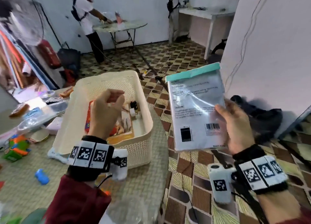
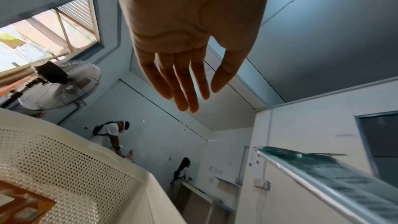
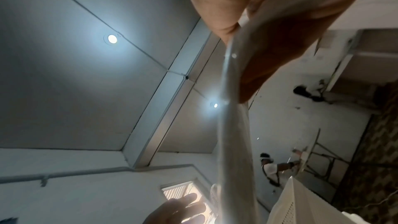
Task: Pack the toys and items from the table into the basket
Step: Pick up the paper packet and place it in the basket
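my right hand pinches the flat packet by its edge, upright, to slip into the basket at its left. my left hand hangs loose and empty above it.

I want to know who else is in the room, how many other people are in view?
2. One person bends over the round table at the back wall; another stands at a counter, seen only by the left wrist. More may be hidden.

Head view looks down; both wrist views look up, sharing the basket.
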Demonstrator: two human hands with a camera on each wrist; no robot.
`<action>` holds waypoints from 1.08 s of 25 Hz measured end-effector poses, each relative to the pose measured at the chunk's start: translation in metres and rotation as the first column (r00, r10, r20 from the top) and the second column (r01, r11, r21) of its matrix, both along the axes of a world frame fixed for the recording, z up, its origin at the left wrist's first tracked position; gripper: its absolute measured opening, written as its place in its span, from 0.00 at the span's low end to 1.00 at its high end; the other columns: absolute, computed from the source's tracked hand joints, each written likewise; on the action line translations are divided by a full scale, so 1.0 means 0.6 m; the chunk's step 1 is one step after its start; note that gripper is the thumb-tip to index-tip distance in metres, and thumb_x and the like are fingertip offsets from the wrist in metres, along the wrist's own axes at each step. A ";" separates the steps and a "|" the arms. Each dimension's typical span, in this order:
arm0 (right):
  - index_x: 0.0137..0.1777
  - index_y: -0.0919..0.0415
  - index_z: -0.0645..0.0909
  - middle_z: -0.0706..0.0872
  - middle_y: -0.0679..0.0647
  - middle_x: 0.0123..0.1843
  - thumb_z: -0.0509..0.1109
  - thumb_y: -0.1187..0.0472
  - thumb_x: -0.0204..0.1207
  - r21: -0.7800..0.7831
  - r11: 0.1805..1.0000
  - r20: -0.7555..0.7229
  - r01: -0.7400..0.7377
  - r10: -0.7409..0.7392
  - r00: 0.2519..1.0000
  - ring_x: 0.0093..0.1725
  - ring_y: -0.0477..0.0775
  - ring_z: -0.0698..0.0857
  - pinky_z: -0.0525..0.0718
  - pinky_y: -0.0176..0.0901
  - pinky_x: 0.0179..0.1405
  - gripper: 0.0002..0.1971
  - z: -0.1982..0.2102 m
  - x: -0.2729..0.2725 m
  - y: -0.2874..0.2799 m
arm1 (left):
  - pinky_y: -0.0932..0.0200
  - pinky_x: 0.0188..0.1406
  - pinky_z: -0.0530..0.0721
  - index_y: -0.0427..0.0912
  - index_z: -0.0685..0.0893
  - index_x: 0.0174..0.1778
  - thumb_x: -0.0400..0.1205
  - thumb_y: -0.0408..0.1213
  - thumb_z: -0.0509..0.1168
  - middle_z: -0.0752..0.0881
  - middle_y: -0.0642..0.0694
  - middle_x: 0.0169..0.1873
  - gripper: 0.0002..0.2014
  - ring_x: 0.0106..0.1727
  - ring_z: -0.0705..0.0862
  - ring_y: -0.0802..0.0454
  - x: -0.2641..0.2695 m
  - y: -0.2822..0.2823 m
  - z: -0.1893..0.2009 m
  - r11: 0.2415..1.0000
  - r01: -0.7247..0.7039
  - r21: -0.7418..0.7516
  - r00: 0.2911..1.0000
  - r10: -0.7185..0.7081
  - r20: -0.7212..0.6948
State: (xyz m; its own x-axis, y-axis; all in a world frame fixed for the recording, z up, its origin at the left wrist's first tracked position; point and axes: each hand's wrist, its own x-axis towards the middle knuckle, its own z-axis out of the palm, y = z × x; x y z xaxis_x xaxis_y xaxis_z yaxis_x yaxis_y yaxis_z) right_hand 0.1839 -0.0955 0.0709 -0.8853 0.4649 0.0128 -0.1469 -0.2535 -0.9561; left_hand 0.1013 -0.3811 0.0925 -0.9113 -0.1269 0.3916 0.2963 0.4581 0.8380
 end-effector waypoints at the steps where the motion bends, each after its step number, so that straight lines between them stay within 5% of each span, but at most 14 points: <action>1: 0.53 0.52 0.81 0.88 0.54 0.51 0.67 0.63 0.77 0.025 0.999 0.007 -0.045 0.045 0.999 0.47 0.52 0.87 0.87 0.46 0.50 0.08 0.008 -0.022 0.007 | 0.70 0.45 0.77 0.48 0.86 0.50 0.80 0.35 0.67 0.86 0.56 0.42 0.06 0.43 0.82 0.64 -0.011 0.003 0.006 0.999 -0.035 0.005 0.999 0.035 0.002; 4: 0.50 0.51 0.81 0.89 0.56 0.52 0.66 0.64 0.79 0.077 0.979 0.001 -0.188 0.189 0.982 0.50 0.58 0.88 0.85 0.54 0.51 0.07 0.036 -0.113 0.026 | 0.69 0.44 0.77 0.47 0.86 0.50 0.80 0.35 0.67 0.86 0.55 0.42 0.06 0.44 0.82 0.65 -0.047 0.015 0.023 0.988 -0.151 0.021 0.988 0.152 -0.025; 9: 0.53 0.57 0.80 0.91 0.51 0.45 0.63 0.66 0.81 0.013 0.892 -0.034 -0.452 0.452 0.891 0.42 0.51 0.90 0.88 0.43 0.38 0.07 0.073 -0.254 -0.008 | 0.81 0.35 0.74 0.46 0.87 0.48 0.79 0.34 0.68 0.87 0.49 0.42 0.04 0.45 0.83 0.56 -0.097 -0.004 0.033 0.953 -0.299 0.045 0.954 0.299 -0.004; 14: 0.58 0.61 0.77 0.88 0.57 0.52 0.61 0.67 0.82 -0.059 0.746 0.013 -0.663 0.665 0.747 0.47 0.54 0.89 0.89 0.48 0.45 0.08 0.074 -0.393 -0.079 | 0.76 0.40 0.74 0.42 0.88 0.52 0.80 0.34 0.68 0.87 0.48 0.45 0.07 0.47 0.83 0.55 -0.156 -0.054 0.018 0.860 -0.510 -0.010 0.860 0.510 0.019; 16: 0.56 0.60 0.76 0.87 0.56 0.50 0.62 0.67 0.81 -0.064 0.711 0.039 -0.700 0.703 0.710 0.43 0.52 0.88 0.88 0.44 0.40 0.06 0.075 -0.446 -0.105 | 0.68 0.45 0.77 0.38 0.87 0.53 0.79 0.32 0.69 0.87 0.46 0.47 0.08 0.48 0.83 0.52 -0.181 -0.078 0.006 0.828 -0.561 -0.020 0.828 0.561 0.015; 20: 0.61 0.61 0.76 0.86 0.58 0.54 0.62 0.66 0.81 -0.003 0.634 0.108 -0.773 0.769 0.630 0.45 0.53 0.87 0.88 0.44 0.41 0.10 0.075 -0.538 -0.145 | 0.53 0.58 0.80 0.34 0.86 0.55 0.79 0.31 0.69 0.86 0.45 0.54 0.10 0.55 0.85 0.46 -0.220 -0.121 -0.031 0.748 -0.663 -0.040 0.745 0.664 0.072; 24: 0.63 0.61 0.73 0.84 0.60 0.56 0.63 0.65 0.81 0.087 0.537 0.121 -0.839 0.830 0.544 0.48 0.57 0.87 0.88 0.49 0.43 0.12 0.080 -0.613 -0.184 | 0.53 0.58 0.79 0.32 0.83 0.61 0.78 0.31 0.70 0.86 0.36 0.56 0.16 0.58 0.84 0.40 -0.234 -0.148 -0.066 0.628 -0.767 -0.130 0.622 0.778 0.088; 27: 0.61 0.60 0.73 0.85 0.59 0.53 0.63 0.63 0.81 0.335 0.446 0.125 -0.830 0.852 0.508 0.47 0.57 0.88 0.89 0.52 0.45 0.10 0.087 -0.663 -0.211 | 0.50 0.59 0.79 0.36 0.81 0.65 0.79 0.37 0.71 0.84 0.37 0.61 0.19 0.61 0.83 0.39 -0.225 -0.176 -0.099 0.530 -0.790 -0.308 0.520 0.845 0.122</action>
State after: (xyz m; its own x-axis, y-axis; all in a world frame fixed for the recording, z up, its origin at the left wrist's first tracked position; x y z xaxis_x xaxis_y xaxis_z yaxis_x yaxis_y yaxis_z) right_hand -0.2137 -0.2224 0.1234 -0.8327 -0.5508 0.0567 -0.0835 0.0237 -0.9962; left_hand -0.0340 -0.4866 0.0329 -0.5009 -0.8127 0.2978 -0.4798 0.5471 0.6859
